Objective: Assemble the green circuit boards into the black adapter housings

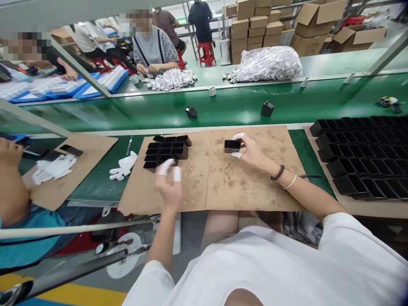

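Brown cardboard (194,191) covers part of the green desk (95,182). The right hand (252,152) pinches a black case (232,149); the left hand (168,189), loosely open, is at six o'clock of the grouped cases (179,152).

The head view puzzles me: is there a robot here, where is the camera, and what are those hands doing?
There is no robot: these are a person's own two hands. The camera sits on that person's head, looking forward and down, so their lap shows at the bottom.

The right hand holds a small black box, open at the top, between finger and thumb. The left hand is at the near edge of a cluster of similar boxes; blur hides whether it touches them. White covers sit on some fingertips.

Under both hands lies a brown cardboard sheet. More black boxes stand in rows at the picture's right.
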A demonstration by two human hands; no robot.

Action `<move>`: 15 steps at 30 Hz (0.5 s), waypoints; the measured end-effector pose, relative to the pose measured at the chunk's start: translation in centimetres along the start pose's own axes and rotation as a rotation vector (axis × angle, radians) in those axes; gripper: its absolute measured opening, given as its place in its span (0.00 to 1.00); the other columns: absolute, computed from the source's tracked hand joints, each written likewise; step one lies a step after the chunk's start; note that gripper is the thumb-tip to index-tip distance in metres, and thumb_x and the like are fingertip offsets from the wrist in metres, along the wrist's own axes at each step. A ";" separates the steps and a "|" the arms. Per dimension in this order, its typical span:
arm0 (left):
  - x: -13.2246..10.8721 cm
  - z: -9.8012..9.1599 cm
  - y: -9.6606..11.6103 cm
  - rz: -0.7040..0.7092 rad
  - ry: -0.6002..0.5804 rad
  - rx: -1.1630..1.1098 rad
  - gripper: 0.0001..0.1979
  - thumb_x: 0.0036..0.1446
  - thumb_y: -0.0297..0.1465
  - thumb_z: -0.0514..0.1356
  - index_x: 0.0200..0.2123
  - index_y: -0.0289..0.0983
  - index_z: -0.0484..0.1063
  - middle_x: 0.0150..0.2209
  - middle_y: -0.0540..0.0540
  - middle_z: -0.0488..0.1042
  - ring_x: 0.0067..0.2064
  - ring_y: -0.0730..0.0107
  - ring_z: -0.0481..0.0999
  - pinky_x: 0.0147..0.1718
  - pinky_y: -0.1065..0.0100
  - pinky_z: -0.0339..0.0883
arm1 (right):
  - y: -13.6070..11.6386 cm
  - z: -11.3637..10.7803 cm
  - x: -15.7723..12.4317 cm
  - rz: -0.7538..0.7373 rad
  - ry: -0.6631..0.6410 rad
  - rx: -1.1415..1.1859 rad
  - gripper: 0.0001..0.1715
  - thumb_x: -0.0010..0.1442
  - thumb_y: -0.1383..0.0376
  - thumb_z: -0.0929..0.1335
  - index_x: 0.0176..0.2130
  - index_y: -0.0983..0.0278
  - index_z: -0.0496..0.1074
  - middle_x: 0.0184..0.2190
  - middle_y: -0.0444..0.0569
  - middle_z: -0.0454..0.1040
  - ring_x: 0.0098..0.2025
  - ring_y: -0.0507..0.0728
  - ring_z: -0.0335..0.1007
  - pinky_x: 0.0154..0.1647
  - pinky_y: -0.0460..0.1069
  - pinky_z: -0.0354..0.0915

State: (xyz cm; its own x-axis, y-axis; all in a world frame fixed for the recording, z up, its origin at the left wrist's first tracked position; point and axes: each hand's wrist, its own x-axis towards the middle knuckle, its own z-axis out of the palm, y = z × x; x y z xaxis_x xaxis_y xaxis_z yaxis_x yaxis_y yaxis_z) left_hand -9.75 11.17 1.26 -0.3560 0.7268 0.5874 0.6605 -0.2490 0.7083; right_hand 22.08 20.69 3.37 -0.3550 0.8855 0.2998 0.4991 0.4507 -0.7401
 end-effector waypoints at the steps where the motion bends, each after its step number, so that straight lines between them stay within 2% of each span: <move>1: -1.7 0.8 1.7 0.034 -0.046 -0.068 0.19 0.65 0.38 0.62 0.55 0.35 0.74 0.51 0.38 0.79 0.55 0.56 0.78 0.61 0.52 0.68 | -1.2 -0.1 -0.2 -0.043 0.014 0.043 0.24 0.55 0.66 0.72 0.50 0.61 0.65 0.48 0.50 0.76 0.48 0.59 0.76 0.51 0.55 0.73; 3: -4.0 2.3 5.1 0.028 -0.189 -0.248 0.29 0.62 0.37 0.66 0.64 0.38 0.68 0.58 0.37 0.77 0.61 0.55 0.76 0.63 0.54 0.68 | -3.7 0.1 -0.9 -0.143 0.025 0.147 0.24 0.55 0.67 0.72 0.51 0.60 0.65 0.49 0.50 0.76 0.49 0.59 0.76 0.51 0.55 0.74; 5: -4.8 3.5 7.7 -0.030 -0.328 -0.443 0.38 0.59 0.37 0.70 0.69 0.42 0.61 0.66 0.37 0.71 0.68 0.53 0.71 0.68 0.54 0.63 | -5.9 0.5 -2.3 -0.215 -0.004 0.233 0.25 0.56 0.68 0.72 0.52 0.60 0.66 0.49 0.51 0.76 0.49 0.59 0.77 0.50 0.55 0.75; 7: -4.9 4.5 9.0 -0.149 -0.431 -0.605 0.35 0.57 0.38 0.71 0.65 0.41 0.67 0.64 0.38 0.74 0.65 0.51 0.74 0.66 0.55 0.67 | -7.2 0.9 -4.2 -0.225 -0.066 0.246 0.26 0.59 0.68 0.72 0.56 0.61 0.66 0.52 0.53 0.76 0.51 0.60 0.77 0.54 0.57 0.75; 10: -5.9 5.8 8.6 -0.349 -0.462 -0.694 0.28 0.51 0.40 0.74 0.53 0.38 0.76 0.53 0.39 0.81 0.55 0.53 0.81 0.58 0.57 0.75 | -6.9 -0.2 -7.8 -0.143 -0.189 0.140 0.41 0.63 0.66 0.71 0.70 0.57 0.56 0.65 0.57 0.69 0.65 0.64 0.70 0.65 0.62 0.69; 12: -7.1 6.3 7.6 -0.455 -0.435 -0.671 0.27 0.47 0.39 0.76 0.49 0.37 0.76 0.49 0.40 0.82 0.52 0.55 0.83 0.56 0.56 0.76 | -5.3 -2.5 -10.8 -0.036 -0.259 -0.019 0.51 0.62 0.66 0.71 0.75 0.52 0.46 0.74 0.56 0.56 0.74 0.66 0.57 0.73 0.65 0.60; 15: -9.0 6.7 6.0 -0.590 -0.450 -0.607 0.29 0.44 0.40 0.76 0.48 0.36 0.76 0.47 0.39 0.82 0.51 0.54 0.83 0.55 0.55 0.77 | -1.7 -6.9 -15.8 0.211 -0.288 -0.338 0.56 0.59 0.64 0.73 0.76 0.51 0.45 0.79 0.56 0.41 0.80 0.73 0.33 0.76 0.73 0.45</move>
State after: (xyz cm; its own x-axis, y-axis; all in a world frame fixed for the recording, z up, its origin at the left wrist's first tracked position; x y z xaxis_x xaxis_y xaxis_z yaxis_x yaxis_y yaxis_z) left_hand 1.87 7.37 -2.38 -0.1512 0.9875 -0.0450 -0.0445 0.0386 0.9983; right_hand 32.33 6.68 4.07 -0.3992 0.9155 -0.0495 0.7952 0.3188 -0.5157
